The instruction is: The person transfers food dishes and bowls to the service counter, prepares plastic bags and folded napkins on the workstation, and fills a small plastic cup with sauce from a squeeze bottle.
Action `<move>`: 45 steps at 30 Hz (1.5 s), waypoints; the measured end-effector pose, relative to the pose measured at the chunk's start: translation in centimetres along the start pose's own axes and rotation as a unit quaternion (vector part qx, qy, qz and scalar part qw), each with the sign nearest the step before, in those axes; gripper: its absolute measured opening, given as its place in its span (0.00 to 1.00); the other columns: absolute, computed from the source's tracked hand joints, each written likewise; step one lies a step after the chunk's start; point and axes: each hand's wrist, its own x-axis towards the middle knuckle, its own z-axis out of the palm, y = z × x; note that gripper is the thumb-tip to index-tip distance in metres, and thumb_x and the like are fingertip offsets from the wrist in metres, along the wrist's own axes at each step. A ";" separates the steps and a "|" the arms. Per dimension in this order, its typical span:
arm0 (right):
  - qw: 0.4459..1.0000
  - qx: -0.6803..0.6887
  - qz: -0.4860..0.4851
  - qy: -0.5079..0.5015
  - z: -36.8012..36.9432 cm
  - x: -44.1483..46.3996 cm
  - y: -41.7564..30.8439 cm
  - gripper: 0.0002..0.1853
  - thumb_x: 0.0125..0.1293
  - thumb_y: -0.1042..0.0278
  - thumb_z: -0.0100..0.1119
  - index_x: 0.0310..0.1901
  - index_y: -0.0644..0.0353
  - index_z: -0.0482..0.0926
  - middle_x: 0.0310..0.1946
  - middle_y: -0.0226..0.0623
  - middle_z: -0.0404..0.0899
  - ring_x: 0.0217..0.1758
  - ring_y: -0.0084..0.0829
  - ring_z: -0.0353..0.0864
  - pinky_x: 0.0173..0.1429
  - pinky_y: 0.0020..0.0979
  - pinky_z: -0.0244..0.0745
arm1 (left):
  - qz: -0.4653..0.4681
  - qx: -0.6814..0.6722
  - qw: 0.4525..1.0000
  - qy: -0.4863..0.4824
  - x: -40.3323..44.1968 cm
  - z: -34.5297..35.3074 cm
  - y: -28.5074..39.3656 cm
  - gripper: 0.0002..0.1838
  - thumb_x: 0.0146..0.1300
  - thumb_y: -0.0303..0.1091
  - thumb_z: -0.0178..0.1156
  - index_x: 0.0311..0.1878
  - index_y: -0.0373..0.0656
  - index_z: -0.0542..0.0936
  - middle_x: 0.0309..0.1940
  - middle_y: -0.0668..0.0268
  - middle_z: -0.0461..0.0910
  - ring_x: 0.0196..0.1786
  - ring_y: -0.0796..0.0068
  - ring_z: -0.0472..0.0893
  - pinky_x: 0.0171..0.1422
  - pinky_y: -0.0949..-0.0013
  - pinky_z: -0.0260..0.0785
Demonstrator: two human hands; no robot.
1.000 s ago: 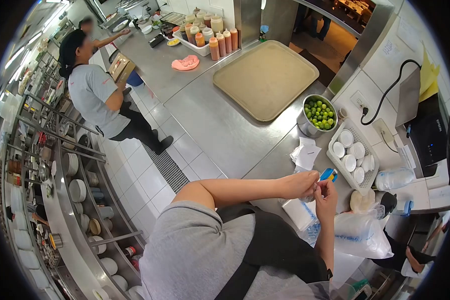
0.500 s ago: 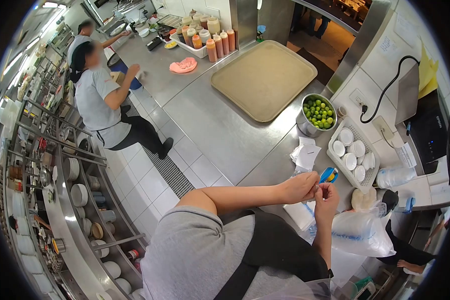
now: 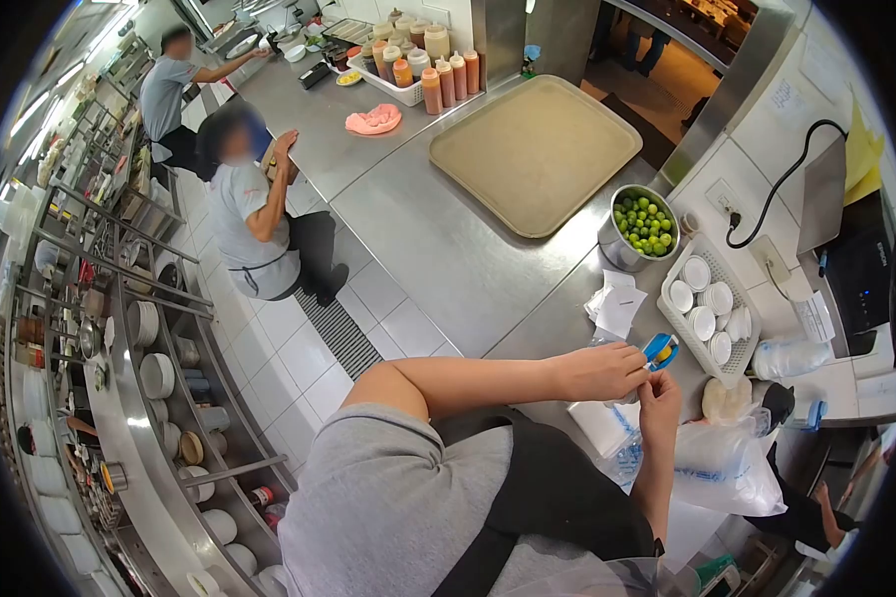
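Observation:
My left hand (image 3: 612, 371) and my right hand (image 3: 659, 400) are close together over the steel counter, fingers pinched. A piece of clear plastic shows under my left hand; what the fingertips grip is too small to tell. Just beyond them is a blue tape dispenser (image 3: 661, 350) with a yellow core. White papers (image 3: 615, 304) lie behind my hands. Below them are a stack of white sheets (image 3: 601, 428) and a clear plastic bag with blue print (image 3: 717, 463).
A beige tray (image 3: 536, 156), a steel pot of green limes (image 3: 639, 229) and a white basket (image 3: 735, 356) of small lidded cups stand on the counter. Sauce bottles (image 3: 448, 82) are at the back. Two co-workers (image 3: 254, 234) are at the left.
The nearer co-worker has lowered into a crouch beside the counter. My hands have shifted slightly to the right, and the fingers of my left hand have straightened somewhat.

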 end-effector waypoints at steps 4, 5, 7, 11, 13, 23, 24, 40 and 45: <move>0.993 -0.107 -0.039 0.032 0.3 -0.3 0.3 0.10 0.66 0.70 0.62 0.29 0.61 0.72 0.20 0.23 0.69 0.23 0.16 0.63 0.27 0.24 0.60 | 0.025 0.092 0.995 -0.040 0.1 0.5 0.0 0.11 0.55 0.32 0.60 0.39 0.36 0.76 0.36 0.61 0.74 0.42 0.64 0.76 0.49 0.65 0.71; 0.987 -0.145 -0.060 0.043 0.4 -0.3 0.2 0.11 0.66 0.69 0.63 0.29 0.61 0.72 0.19 0.24 0.68 0.22 0.17 0.63 0.26 0.25 0.60 | 0.026 0.114 0.991 -0.057 0.1 0.6 -0.2 0.11 0.54 0.32 0.60 0.38 0.35 0.76 0.36 0.61 0.74 0.42 0.65 0.76 0.49 0.65 0.70; 0.985 -0.155 -0.063 0.051 0.7 -0.4 -0.7 0.12 0.66 0.69 0.63 0.28 0.62 0.71 0.18 0.26 0.68 0.21 0.18 0.63 0.26 0.25 0.60 | 0.026 0.131 0.989 -0.055 0.3 0.9 -0.1 0.11 0.55 0.32 0.59 0.38 0.35 0.76 0.36 0.61 0.74 0.42 0.65 0.76 0.48 0.66 0.70; 0.975 -0.191 -0.089 0.073 0.7 -0.5 -1.8 0.13 0.64 0.70 0.63 0.27 0.63 0.70 0.18 0.29 0.68 0.21 0.19 0.63 0.26 0.27 0.61 | 0.003 0.114 0.992 -0.048 0.6 1.5 -0.3 0.11 0.56 0.32 0.58 0.38 0.36 0.75 0.35 0.61 0.73 0.42 0.65 0.76 0.48 0.65 0.70; 0.975 -0.193 -0.083 0.072 0.8 -0.8 -2.7 0.12 0.63 0.70 0.63 0.27 0.64 0.70 0.19 0.29 0.68 0.21 0.20 0.63 0.27 0.27 0.61 | -0.002 0.108 0.994 -0.024 0.5 2.5 -0.3 0.11 0.56 0.33 0.59 0.38 0.36 0.74 0.35 0.60 0.73 0.41 0.64 0.76 0.48 0.64 0.70; 0.941 -0.245 -0.207 0.106 1.7 -1.6 -4.8 0.08 0.57 0.74 0.62 0.28 0.61 0.71 0.22 0.33 0.70 0.25 0.30 0.69 0.38 0.32 0.63 | 0.024 0.005 0.999 0.039 0.2 1.4 -1.5 0.14 0.55 0.33 0.63 0.39 0.36 0.70 0.34 0.60 0.68 0.40 0.60 0.73 0.49 0.63 0.69; 0.941 -0.246 -0.208 0.105 1.7 -1.7 -4.8 0.08 0.57 0.74 0.62 0.28 0.61 0.71 0.22 0.33 0.70 0.25 0.30 0.69 0.38 0.32 0.63 | 0.024 0.006 0.999 0.041 0.1 1.3 -1.6 0.14 0.55 0.33 0.63 0.39 0.36 0.70 0.34 0.60 0.68 0.40 0.60 0.73 0.49 0.63 0.69; 0.955 -0.212 -0.191 0.076 0.6 -1.6 -5.1 0.07 0.59 0.75 0.59 0.29 0.63 0.70 0.24 0.35 0.70 0.27 0.30 0.70 0.35 0.32 0.66 | 0.051 -0.036 0.997 0.049 0.9 -0.2 -1.2 0.12 0.55 0.28 0.63 0.38 0.37 0.71 0.34 0.61 0.70 0.39 0.63 0.73 0.46 0.65 0.69; 0.962 -0.220 -0.136 0.092 1.0 -1.8 -5.0 0.09 0.58 0.74 0.60 0.27 0.64 0.69 0.22 0.36 0.69 0.22 0.31 0.67 0.29 0.32 0.64 | 0.058 0.080 0.995 0.006 1.1 -0.1 -0.5 0.12 0.57 0.33 0.61 0.38 0.36 0.73 0.36 0.61 0.71 0.40 0.64 0.74 0.48 0.65 0.69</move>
